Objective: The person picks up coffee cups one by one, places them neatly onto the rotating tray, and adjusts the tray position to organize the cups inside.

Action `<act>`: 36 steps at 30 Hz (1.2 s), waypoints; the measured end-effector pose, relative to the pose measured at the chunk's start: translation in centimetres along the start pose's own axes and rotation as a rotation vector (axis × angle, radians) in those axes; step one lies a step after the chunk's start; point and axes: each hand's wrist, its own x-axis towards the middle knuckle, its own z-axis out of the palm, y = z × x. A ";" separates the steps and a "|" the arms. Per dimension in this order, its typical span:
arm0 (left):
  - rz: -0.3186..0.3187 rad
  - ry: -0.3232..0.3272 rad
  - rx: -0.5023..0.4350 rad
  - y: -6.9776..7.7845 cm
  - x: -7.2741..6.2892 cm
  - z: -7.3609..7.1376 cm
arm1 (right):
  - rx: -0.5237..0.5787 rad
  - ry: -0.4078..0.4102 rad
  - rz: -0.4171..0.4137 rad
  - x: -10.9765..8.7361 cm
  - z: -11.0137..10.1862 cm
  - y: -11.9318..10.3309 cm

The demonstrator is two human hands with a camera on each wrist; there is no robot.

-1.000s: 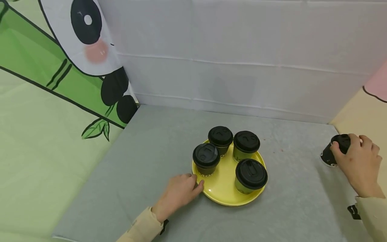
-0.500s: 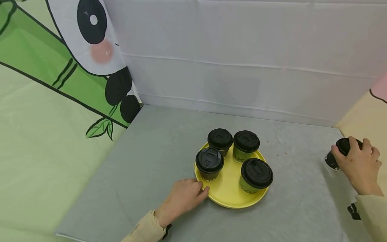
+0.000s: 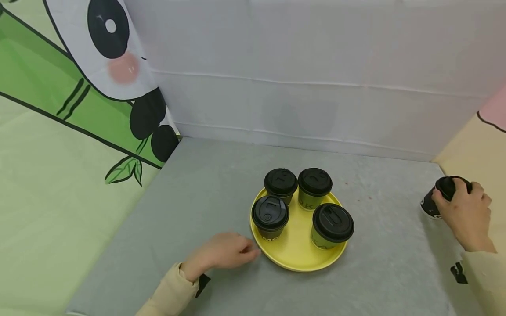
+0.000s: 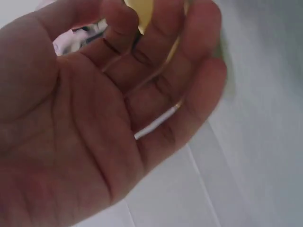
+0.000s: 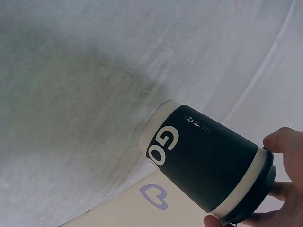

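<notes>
At the right end of the table my right hand (image 3: 463,210) grips a lidded paper coffee cup (image 3: 428,204) round its black lid. White lettering reading "GO" shows on that cup's dark wall (image 5: 203,156) in the right wrist view, and its base meets or nearly meets the cloth. My left hand (image 3: 222,252) lies beside the left rim of a yellow plate (image 3: 294,259), fingers loosely bent and holding nothing. In the left wrist view the palm (image 4: 80,118) is bare. Several lidded coffee cups stand upright on the plate, among them a green one (image 3: 324,241) at its front right.
A grey cloth (image 3: 189,197) covers the table. Behind it hangs a white sheet (image 3: 296,79), with a printed green cloth (image 3: 51,188) on the left and a beige one (image 3: 480,158) on the right.
My left hand has drawn away from the plate's rim to the left, its fingers changing shape. The right hand keeps its grip on the coffee cup, nearly in place. The view shifts slightly.
</notes>
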 end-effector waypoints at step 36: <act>-0.174 0.387 -0.064 -4.3 6.2 -0.1 | 0.139 0.026 -0.027 -4.5 -1.2 -0.9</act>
